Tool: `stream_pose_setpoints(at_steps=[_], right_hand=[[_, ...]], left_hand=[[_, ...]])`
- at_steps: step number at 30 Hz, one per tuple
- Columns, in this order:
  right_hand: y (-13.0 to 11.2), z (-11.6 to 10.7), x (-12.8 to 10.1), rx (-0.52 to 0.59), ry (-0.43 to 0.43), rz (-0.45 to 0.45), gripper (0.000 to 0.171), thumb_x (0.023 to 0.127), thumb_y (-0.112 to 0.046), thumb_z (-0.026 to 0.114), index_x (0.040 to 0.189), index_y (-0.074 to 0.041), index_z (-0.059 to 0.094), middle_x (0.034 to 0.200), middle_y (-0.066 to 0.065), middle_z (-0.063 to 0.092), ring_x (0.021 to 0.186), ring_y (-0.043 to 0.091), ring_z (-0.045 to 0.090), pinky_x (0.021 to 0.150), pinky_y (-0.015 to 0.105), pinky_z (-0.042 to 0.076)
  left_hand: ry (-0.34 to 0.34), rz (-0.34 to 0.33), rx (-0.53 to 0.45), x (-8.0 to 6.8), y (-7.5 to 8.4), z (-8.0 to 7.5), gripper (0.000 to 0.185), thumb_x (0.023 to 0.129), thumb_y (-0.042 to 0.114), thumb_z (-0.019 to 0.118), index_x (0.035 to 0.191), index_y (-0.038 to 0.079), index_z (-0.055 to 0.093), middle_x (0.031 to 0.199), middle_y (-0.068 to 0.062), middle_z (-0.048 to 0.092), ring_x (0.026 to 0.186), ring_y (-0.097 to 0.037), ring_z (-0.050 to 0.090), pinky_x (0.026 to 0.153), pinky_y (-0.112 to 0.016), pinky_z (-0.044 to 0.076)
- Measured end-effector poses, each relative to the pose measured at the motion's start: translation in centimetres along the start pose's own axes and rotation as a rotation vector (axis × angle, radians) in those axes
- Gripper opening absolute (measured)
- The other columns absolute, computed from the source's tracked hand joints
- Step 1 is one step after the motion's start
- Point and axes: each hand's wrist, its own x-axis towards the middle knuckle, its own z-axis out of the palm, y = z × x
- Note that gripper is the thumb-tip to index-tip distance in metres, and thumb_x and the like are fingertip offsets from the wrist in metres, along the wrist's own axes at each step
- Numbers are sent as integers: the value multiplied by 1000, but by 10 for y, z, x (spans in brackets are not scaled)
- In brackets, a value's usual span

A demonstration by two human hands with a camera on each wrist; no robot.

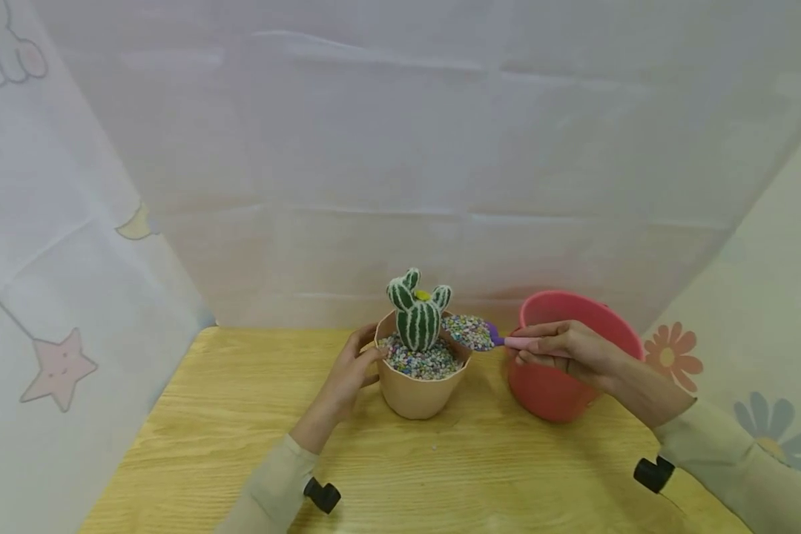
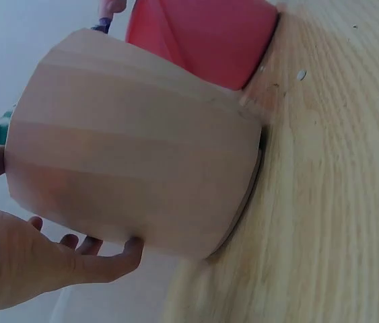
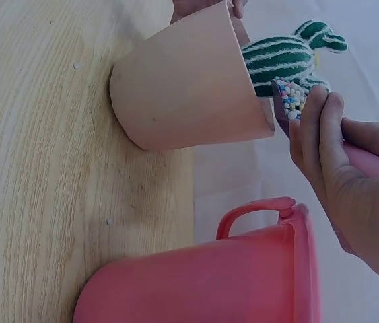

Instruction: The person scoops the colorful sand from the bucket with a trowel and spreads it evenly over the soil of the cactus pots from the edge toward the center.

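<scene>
Grip, left: left hand (image 1: pixel 348 374) curls round the near-left side of the beige pot (image 1: pixel 417 393), thumb at the rim and fingers spread against the wall (the left wrist view shows the fingertips (image 2: pixel 132 247) tucked under its curve).
Grip, right: right hand (image 1: pixel 569 348) pinches the pink handle of a small scoop (image 1: pixel 482 334), fingers folded over it, thumb beneath.
Beige pot: upright on the wooden table (image 1: pixel 240 445), just right of the left hand, filled nearly to the rim with coloured gravel (image 1: pixel 420 360).
Cactus: a green, white-striped toy cactus (image 1: pixel 418 309) stands in the gravel, upright, with a yellow dot near its top; it rises just behind and right of the left thumb.
Scoop: its purple bowl is heaped with the same coloured gravel and hangs over the pot's right rim, just left of the right hand's fingertips, close beside the cactus (whether it touches the rim I cannot tell).
Red bucket: a red bucket (image 1: pixel 561 371) stands under and behind the right hand, near the pot's right side but apart from it; its handle (image 3: pixel 253 215) shows in the right wrist view.
Table near the grips: a few loose grains lie on the wood by the pot's base.
Backdrop: pale cloth hangs behind and at both sides.
</scene>
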Motion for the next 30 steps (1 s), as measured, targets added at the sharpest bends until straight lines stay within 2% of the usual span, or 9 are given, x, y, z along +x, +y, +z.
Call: stream_pose_setpoints(at_steps=[4, 9, 17, 23, 30], right_hand=[[-2, 2, -1, -7, 21, 8, 57, 103, 6, 51, 150, 21, 22, 136, 25, 58, 114, 33, 66, 104, 46, 41], [-5, 4, 0, -23, 31, 8, 58, 102, 6, 52, 150, 22, 22, 137, 25, 58, 114, 33, 66, 102, 43, 45], [-5, 6, 1, -57, 16, -9, 54, 103, 7, 50, 147, 24, 25, 137, 28, 56, 114, 33, 66, 101, 42, 47], [-5, 9, 3, -82, 38, 9, 53, 103, 6, 51, 148, 22, 28, 139, 29, 54, 117, 33, 64, 102, 43, 45], [-9, 12, 7, -86, 51, 29, 51, 103, 5, 52, 147, 21, 31, 131, 25, 62, 121, 38, 60, 103, 43, 44]], left_hand=[[27, -3, -34, 2, 5, -3, 55, 96, 17, 67, 146, 12, 46, 149, -12, 41, 130, -33, 47, 94, -59, 49], [19, 14, -37, 4, 9, -7, 53, 97, 16, 67, 146, 8, 48, 147, -14, 43, 126, -33, 50, 92, -57, 51], [24, 58, -61, 10, -1, -12, 45, 99, 16, 66, 142, 10, 56, 146, -9, 48, 125, -32, 54, 89, -55, 53], [20, 77, -87, 10, -6, -13, 44, 101, 17, 65, 144, 10, 57, 147, -9, 49, 126, -33, 53, 91, -57, 52], [14, 74, -84, 13, -11, -13, 44, 102, 19, 64, 145, 11, 56, 149, -10, 48, 128, -33, 52, 94, -59, 50]])
